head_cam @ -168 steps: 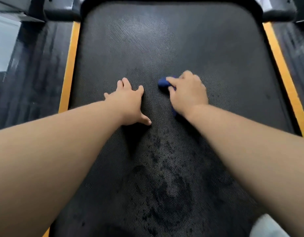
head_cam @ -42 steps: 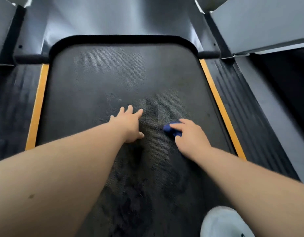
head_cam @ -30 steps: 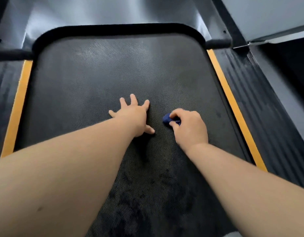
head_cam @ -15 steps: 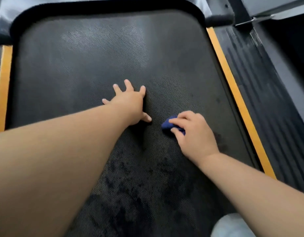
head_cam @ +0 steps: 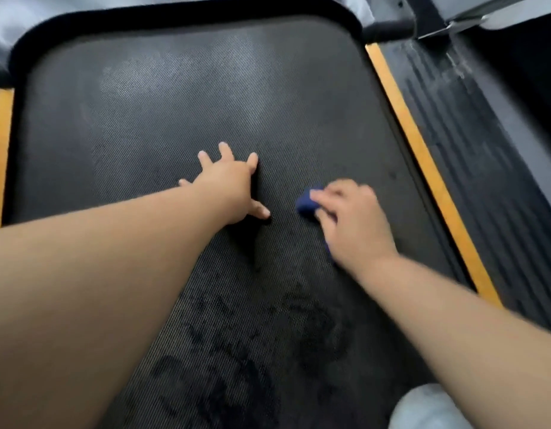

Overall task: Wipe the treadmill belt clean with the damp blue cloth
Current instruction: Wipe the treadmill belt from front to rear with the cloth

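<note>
Gripping blue cloth (head_cam: 305, 205): right hand (head_cam: 354, 224); left hand (head_cam: 229, 188) spread flat on belt (head_cam: 175, 103)

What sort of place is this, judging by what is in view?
Likely a gym or home workout area, seen only from close up: a black textured treadmill belt, yellow stripes along its edges, and a ribbed side rail beside it.
</note>
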A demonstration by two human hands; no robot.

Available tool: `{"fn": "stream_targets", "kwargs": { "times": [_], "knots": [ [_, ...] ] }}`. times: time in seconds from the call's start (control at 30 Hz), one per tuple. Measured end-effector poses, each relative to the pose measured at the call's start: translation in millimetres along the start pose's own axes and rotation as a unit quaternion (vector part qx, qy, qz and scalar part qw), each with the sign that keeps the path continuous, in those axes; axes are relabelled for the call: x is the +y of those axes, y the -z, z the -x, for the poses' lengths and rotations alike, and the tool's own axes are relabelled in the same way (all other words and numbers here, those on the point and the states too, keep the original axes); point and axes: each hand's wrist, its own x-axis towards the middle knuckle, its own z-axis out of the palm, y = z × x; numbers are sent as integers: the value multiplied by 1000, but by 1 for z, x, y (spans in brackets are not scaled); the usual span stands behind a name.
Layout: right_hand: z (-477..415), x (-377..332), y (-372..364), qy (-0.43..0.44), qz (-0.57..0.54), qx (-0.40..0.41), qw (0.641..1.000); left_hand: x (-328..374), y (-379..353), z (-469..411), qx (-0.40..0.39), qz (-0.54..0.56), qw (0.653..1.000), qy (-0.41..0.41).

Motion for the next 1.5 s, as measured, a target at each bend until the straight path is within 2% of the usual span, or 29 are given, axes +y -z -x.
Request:
{"fn": "stream_targets", "kwargs": {
  "times": [0.07,0.13,0.2,0.27,0.37,0.43,0.5,0.6,0.73,0.8,0.9,0.93,0.97,1.07,1.17,1.23,1.33,1.43,1.5],
  "knots": [
    [37,6,11,10,-11,-32,999,0,-1,3,-7,-1,1000,9],
    [26,12,13,15,-14,-49,999,1,3,5,-6,-22,1000,4],
    [-10,15,7,-7,9,-49,999,15,8,4,17,-80,995,-56],
    [-54,17,-4,-59,16,-43,997,34,6,1,30,-107,987,-116],
    [-88,20,-14,-148,-24,-8,989,52,-5,-5,0,-82,992,-96],
    [-71,20,-11,-130,-18,-13,991,50,-11,-8,-3,-65,994,-83],
    [-25,23,1,-67,-8,-2,998,48,-13,-9,-8,-62,995,-82],
    [22,30,28,-43,-5,-41,998,52,-5,-7,-11,-76,994,-78],
    [-10,44,21,-35,16,-59,998,56,-4,-6,-11,-119,989,-85],
    [-58,51,8,-52,14,-34,998,54,-6,-7,-7,-129,988,-82],
    [-121,57,-13,-173,29,-5,985,55,-8,-8,-12,-121,989,-84],
    [-124,54,-16,-182,47,-2,982,55,-7,-8,-15,-117,990,-83],
    [-115,52,-15,-162,75,-5,984,55,-4,-7,-22,-115,990,-83],
    [-31,50,9,-19,92,9,996,57,4,-2,-43,-92,991,-88],
    [36,61,35,-21,37,-23,999,63,5,-6,-6,-89,993,-76],
    [20,66,34,-13,40,-21,999,71,-2,-9,7,-76,995,-61],
    [-62,72,13,-2,73,-6,997,82,-15,-10,22,-53,997,-44],
    [-127,71,-6,-97,65,-11,993,79,-18,-10,36,-51,997,-43],
    [-110,62,-4,-99,78,-17,992,78,-15,-11,28,-41,998,-40]
  ]
}}
